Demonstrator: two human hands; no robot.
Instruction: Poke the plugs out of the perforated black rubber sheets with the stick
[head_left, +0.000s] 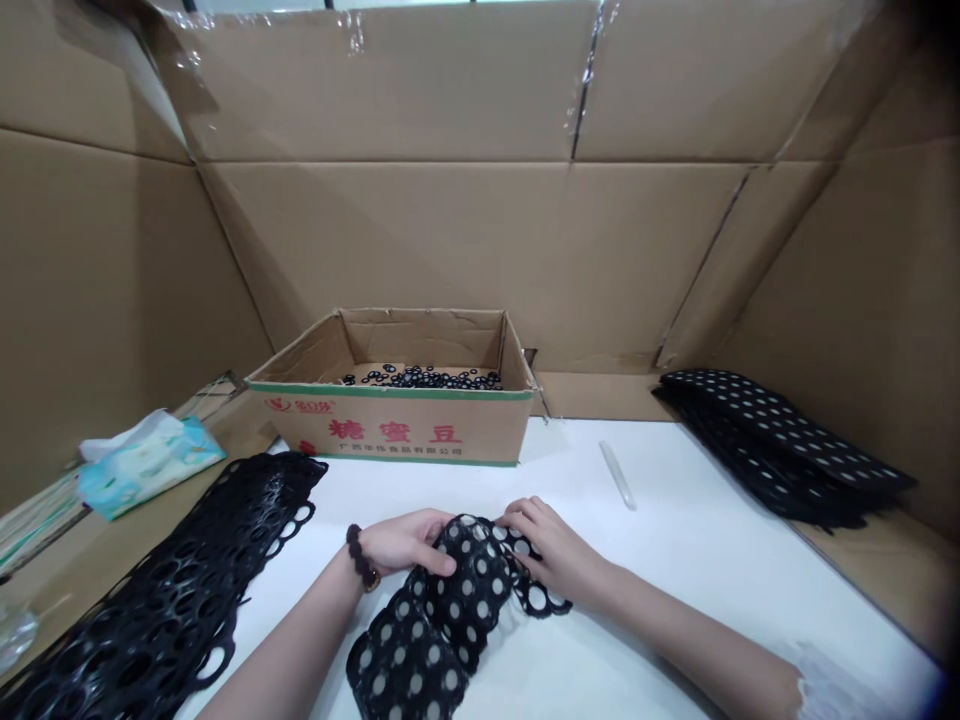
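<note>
Surface [570, 470]: white, under box + sheets
Box [390, 440]: cardboard, back ctr
Holed sheets [176, 580]: black, piled far L
Dotted stack [780, 430]: black, back R
Dotted sheet [442, 640]: black w/ pale dots, front ctr, nr side of box
L hand [412, 545]: pinching dotted sheet, thumb on top
R hand [547, 545]: pinching holed strip [551, 606] by dotted sheet's R edge
Stick [617, 475]: whitish, R of box
Rings [431, 379]: black, tiny, loose in box

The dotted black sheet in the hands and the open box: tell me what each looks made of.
Dotted black sheet: probably rubber or soft plastic with a dull sheen, since it bends smoothly. Open box: matte brown cardboard, likely, given its creased, paper-like surface.
</note>
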